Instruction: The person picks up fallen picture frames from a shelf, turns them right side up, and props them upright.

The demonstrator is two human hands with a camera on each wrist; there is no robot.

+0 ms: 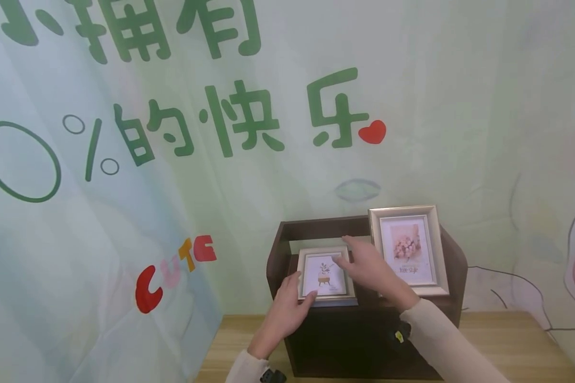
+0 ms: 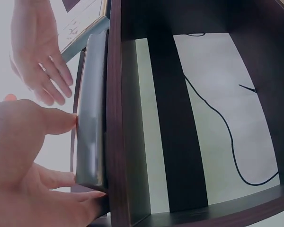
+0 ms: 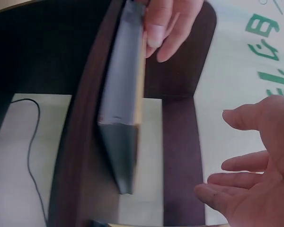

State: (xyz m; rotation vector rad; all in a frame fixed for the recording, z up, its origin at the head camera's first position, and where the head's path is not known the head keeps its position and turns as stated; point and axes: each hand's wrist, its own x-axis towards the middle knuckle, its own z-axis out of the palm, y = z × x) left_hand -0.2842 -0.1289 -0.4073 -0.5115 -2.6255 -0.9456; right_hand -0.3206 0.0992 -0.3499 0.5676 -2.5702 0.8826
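Cream sleeves (image 1: pixel 452 340) nearest, my left fingers (image 1: pixel 289 287) pinch the small frame (image 1: pixel 323 272) by its corner, likely steadying it on the shelf (image 1: pixel 350 340); my right fingers (image 1: pixel 356 248) hover spread, holding nothing.

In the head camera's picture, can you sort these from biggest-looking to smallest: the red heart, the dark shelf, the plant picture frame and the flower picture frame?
1. dark shelf
2. flower picture frame
3. plant picture frame
4. red heart

None look alike in size.
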